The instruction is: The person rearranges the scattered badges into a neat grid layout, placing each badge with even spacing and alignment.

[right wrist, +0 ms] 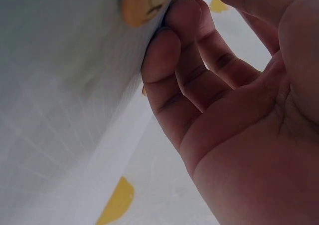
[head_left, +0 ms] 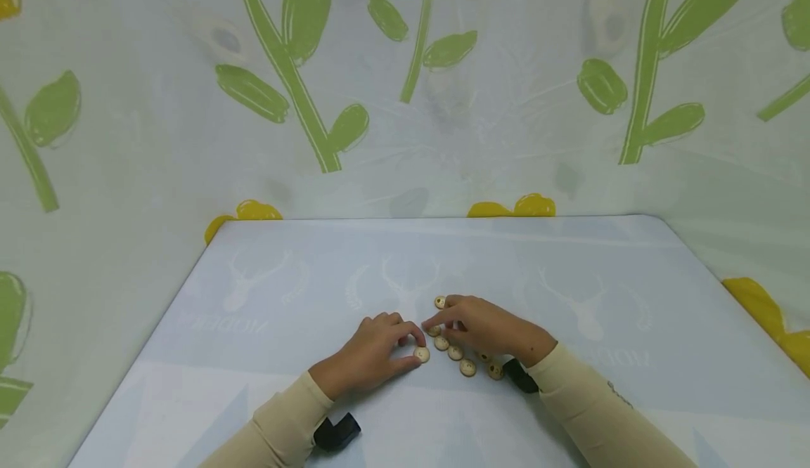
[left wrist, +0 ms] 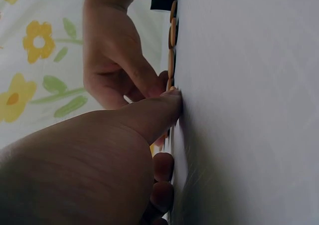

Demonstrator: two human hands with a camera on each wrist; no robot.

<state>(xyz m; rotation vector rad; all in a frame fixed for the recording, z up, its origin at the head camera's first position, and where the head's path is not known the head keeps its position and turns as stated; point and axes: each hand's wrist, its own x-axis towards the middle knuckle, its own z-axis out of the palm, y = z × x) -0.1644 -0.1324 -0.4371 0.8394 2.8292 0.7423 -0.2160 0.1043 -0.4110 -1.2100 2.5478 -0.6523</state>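
Observation:
Several small round wooden discs with dark markings lie on the table, in a slanting row and a loose group. In the head view the left hand point(head_left: 373, 352) pinches one wooden disc point(head_left: 421, 354) between thumb and index finger, low at the tabletop. The right hand point(head_left: 490, 324) reaches over the group, its index finger and thumb about another disc point(head_left: 433, 330) at the row's upper end. One disc point(head_left: 440, 302) lies just beyond the right fingers. In the right wrist view the other fingers point(right wrist: 162, 55) are curled against the table near a disc point(right wrist: 144, 5).
The pale table point(head_left: 285, 264) has faint deer-head prints. More discs point(head_left: 467, 367) lie below the right palm, some partly hidden by it. A black wrist device point(head_left: 337, 431) sits under the left wrist, another point(head_left: 520, 375) under the right. A flower-print curtain point(head_left: 506, 117) hangs behind.

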